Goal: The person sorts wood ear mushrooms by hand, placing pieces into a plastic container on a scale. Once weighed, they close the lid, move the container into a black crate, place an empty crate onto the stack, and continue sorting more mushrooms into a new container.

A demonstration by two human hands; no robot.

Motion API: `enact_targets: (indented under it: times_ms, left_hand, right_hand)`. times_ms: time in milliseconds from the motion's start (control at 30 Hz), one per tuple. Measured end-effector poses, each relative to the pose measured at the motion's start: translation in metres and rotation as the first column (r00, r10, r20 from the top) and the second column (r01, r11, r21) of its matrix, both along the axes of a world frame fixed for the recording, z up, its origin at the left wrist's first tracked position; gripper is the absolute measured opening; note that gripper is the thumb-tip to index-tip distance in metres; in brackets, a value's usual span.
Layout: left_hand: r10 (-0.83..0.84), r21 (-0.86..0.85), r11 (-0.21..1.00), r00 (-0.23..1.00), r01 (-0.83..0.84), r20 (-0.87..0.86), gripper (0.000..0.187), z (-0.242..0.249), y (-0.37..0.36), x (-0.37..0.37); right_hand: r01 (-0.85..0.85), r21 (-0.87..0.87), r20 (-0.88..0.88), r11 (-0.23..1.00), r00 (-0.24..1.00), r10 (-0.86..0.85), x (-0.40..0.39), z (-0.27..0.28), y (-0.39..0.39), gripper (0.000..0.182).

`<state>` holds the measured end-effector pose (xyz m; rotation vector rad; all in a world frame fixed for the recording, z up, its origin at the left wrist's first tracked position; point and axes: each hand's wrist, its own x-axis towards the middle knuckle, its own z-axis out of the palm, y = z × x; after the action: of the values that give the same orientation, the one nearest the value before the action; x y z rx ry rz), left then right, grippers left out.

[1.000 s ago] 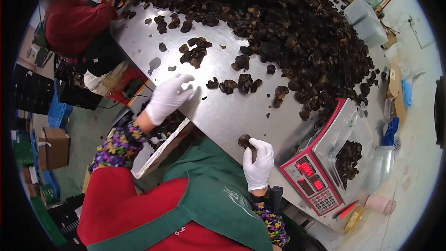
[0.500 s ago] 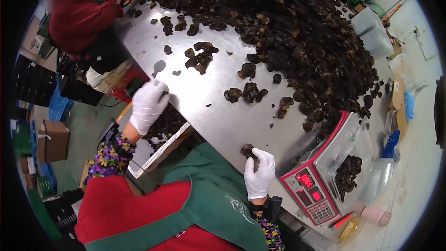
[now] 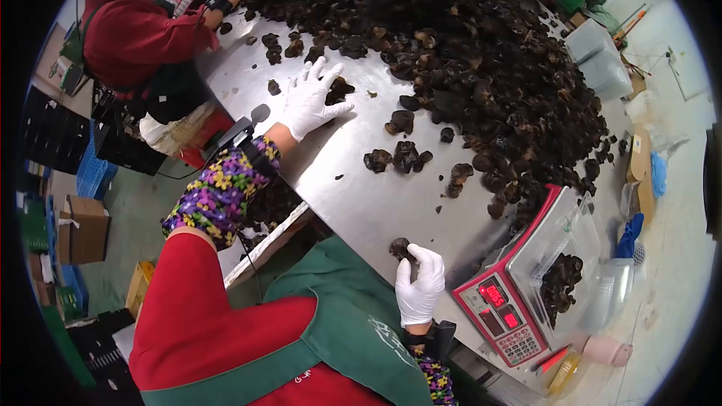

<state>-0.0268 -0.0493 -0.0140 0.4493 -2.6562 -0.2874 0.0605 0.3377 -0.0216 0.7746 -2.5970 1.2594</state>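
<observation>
My left hand [image 3: 311, 99], in a white glove, is spread open over a small clump of dark wood ear mushroom [image 3: 341, 90] on the metal table; the palm hides part of the clump. Near the front edge, my gloved right hand [image 3: 421, 286] pinches a small piece of wood ear mushroom [image 3: 399, 248] between thumb and fingers. To its right stands a red digital scale [image 3: 499, 321] with lit red digits. A clear plastic box [image 3: 594, 244] on the scale contains more wood ear mushroom [image 3: 562, 286].
A large heap of wood ear mushrooms [image 3: 481, 68] covers the back of the steel table [image 3: 338, 195], with loose pieces before it. At left a co-worker in a red sleeve [image 3: 150, 37] reaches toward the heap. Clear boxes [image 3: 598, 56] stand at the far right.
My left hand has moved from the table's left edge forward and right, its fingers now spread over the clump. My right hand stays put. The co-worker's hand has reached toward the heap.
</observation>
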Motion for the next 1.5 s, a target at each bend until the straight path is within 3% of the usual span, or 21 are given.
enact_targets:
  times_ms: [100,167,200,300,333,367,433,467,567,700,767,900,967,1033,1067,1100,1167,1233,1333,1467,1500]
  left_hand:
    - [-0.129,-0.053,0.990,0.992,0.128,-0.014,0.061,0.002,-0.002,-0.011]
    - [-0.179,0.271,0.952,0.977,0.142,0.118,0.045,0.033,0.012,0.004]
    - [-0.173,0.199,0.966,0.985,0.166,0.018,0.039,0.027,0.015,0.011]
    - [-0.122,-0.071,0.990,0.992,0.122,-0.004,0.039,0.026,0.042,0.041]
    - [-0.187,-0.182,0.971,0.969,0.156,-0.163,0.030,0.014,0.042,0.041]
    - [-0.194,-0.178,0.970,0.968,0.165,-0.161,0.030,0.009,0.039,0.042]
    - [-0.205,0.178,0.961,0.977,0.212,-0.058,0.022,0.005,0.034,0.041]
    - [-0.214,0.157,0.960,0.969,0.232,-0.128,0.015,0.005,0.038,0.038]
    - [-0.336,0.207,0.904,0.921,0.374,-0.196,0.016,0.037,0.074,0.036]
    - [-0.481,0.322,0.796,0.858,0.513,-0.181,0.049,0.033,0.115,0.017]
    - [-0.543,0.094,0.833,0.838,0.545,-0.050,0.055,0.030,0.124,0.007]
    - [-0.577,-0.059,0.816,0.817,0.576,0.001,0.063,0.028,0.144,-0.006]
    - [-0.568,-0.064,0.818,0.820,0.572,0.069,0.058,0.029,0.151,-0.009]
    - [-0.601,0.050,0.799,0.798,0.599,0.051,0.045,0.011,0.149,-0.015]
    - [-0.572,-0.058,0.820,0.819,0.570,-0.049,0.030,0.004,0.149,-0.011]
    - [-0.579,-0.063,0.815,0.814,0.576,-0.052,0.030,0.004,0.149,-0.005]
    - [-0.568,0.093,0.818,0.823,0.567,-0.019,0.022,0.006,0.147,0.008]
    - [-0.582,0.016,0.811,0.808,0.585,-0.090,0.018,0.012,0.148,0.014]
    - [-0.539,0.141,0.800,0.801,0.583,-0.260,0.010,0.016,0.153,0.016]
    - [-0.500,0.242,0.735,0.747,0.634,-0.438,0.016,0.071,0.198,0.017]
    - [-0.461,0.366,0.707,0.787,0.605,-0.410,0.013,0.087,0.213,0.019]
  right_hand:
    - [0.004,0.012,0.009,1.000,1.000,-0.005,0.000,0.001,0.000,0.037]
    - [0.010,0.015,0.015,1.000,1.000,-0.010,0.000,0.003,0.000,0.037]
    - [0.003,0.010,0.019,1.000,1.000,-0.003,0.000,0.003,0.000,0.037]
    - [0.001,0.003,0.025,1.000,1.000,-0.001,-0.001,0.002,0.000,0.037]
    - [-0.005,-0.001,0.024,1.000,1.000,0.005,-0.001,0.003,0.000,0.037]
    - [0.004,0.003,0.027,1.000,1.000,-0.004,-0.001,0.003,0.000,0.037]
    - [-0.004,0.015,0.035,1.000,0.999,0.004,-0.001,0.006,-0.001,0.037]
    - [-0.012,0.016,0.011,1.000,1.000,0.012,-0.002,0.008,-0.001,0.037]
    - [-0.003,-0.004,0.002,1.000,1.000,0.003,-0.002,0.005,-0.001,0.037]
    - [0.011,-0.020,0.022,1.000,1.000,-0.011,0.000,0.006,-0.001,0.036]
    - [0.003,-0.001,0.022,1.000,1.000,-0.003,0.000,0.007,-0.001,0.036]
    - [-0.014,-0.012,-0.005,1.000,1.000,0.014,-0.001,0.004,0.000,0.035]
    - [0.010,-0.008,0.019,1.000,1.000,-0.010,0.000,0.007,-0.001,0.033]
    - [-0.019,-0.034,0.000,0.999,1.000,0.019,-0.001,0.004,0.000,0.035]
    - [-0.020,-0.048,-0.001,0.999,1.000,0.020,-0.001,0.003,0.001,0.035]
    - [-0.012,-0.050,-0.007,0.999,1.000,0.012,-0.001,0.003,0.001,0.035]
    - [-0.005,-0.117,0.012,0.993,1.000,0.007,0.001,0.003,0.001,0.035]
    - [0.006,-0.139,-0.014,0.990,1.000,-0.008,0.004,0.011,0.001,0.035]
    - [-0.091,-0.175,-0.135,0.980,0.989,0.068,0.012,0.051,0.016,0.039]
    - [0.159,-0.099,-0.397,0.982,0.899,-0.185,0.003,0.120,0.075,0.041]
    - [0.233,-0.103,-0.425,0.967,0.869,-0.255,-0.001,0.125,0.096,0.043]
